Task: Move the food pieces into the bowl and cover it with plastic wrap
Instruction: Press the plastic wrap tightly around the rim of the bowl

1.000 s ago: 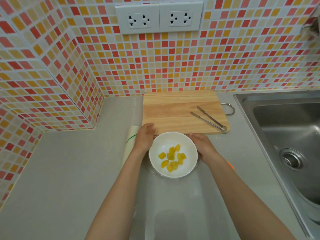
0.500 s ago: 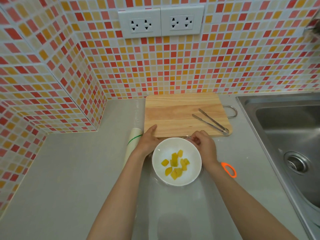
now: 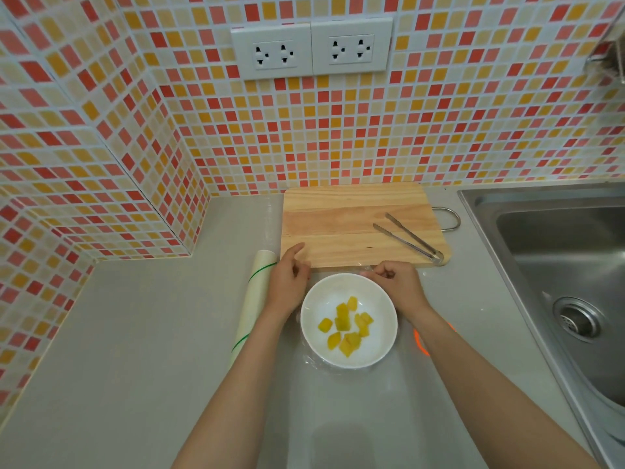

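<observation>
Pinching wrap at the bowl's far rim, both hands.
White bowl on grey counter, holding yellow food pieces; clear wrap lies under and around it. Left hand and right hand each grasp the film's edge with curled fingers. Roll lies left; tongs rest on board; sink at right.

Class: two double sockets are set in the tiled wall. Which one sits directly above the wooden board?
The right-hand socket plate. It sits above the cutting board, while the left-hand plate lies beyond the board's left edge.
</observation>
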The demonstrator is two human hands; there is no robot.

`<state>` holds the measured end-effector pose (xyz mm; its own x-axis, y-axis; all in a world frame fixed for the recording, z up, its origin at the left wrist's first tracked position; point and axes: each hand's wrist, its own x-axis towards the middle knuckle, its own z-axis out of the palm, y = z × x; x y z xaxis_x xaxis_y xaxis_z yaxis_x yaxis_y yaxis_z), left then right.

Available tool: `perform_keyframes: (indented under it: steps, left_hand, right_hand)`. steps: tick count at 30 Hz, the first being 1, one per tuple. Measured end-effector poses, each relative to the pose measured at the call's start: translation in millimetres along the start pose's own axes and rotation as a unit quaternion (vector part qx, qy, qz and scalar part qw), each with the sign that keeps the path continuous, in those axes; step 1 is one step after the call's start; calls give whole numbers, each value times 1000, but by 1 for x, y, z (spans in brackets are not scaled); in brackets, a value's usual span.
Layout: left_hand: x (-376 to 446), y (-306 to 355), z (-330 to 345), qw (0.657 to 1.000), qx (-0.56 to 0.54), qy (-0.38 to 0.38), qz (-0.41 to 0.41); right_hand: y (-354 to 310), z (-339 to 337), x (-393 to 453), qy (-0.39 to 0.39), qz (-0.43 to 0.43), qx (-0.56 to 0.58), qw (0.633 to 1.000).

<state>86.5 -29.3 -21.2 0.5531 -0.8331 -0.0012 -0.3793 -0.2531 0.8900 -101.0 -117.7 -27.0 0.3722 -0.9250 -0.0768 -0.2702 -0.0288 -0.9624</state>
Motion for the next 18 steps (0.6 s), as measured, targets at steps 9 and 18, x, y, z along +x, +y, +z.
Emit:
perform_keyframes:
  steps: [9, 18]
  left_hand:
    - [-62, 25, -24, 979, -193, 6, 62]
    - [-92, 22, 1, 964, -262, -26, 22]
  right_hand:
    - [-28, -40, 3, -35, 137, 34, 989]
    - [-46, -3, -56, -124, 16, 129, 984]
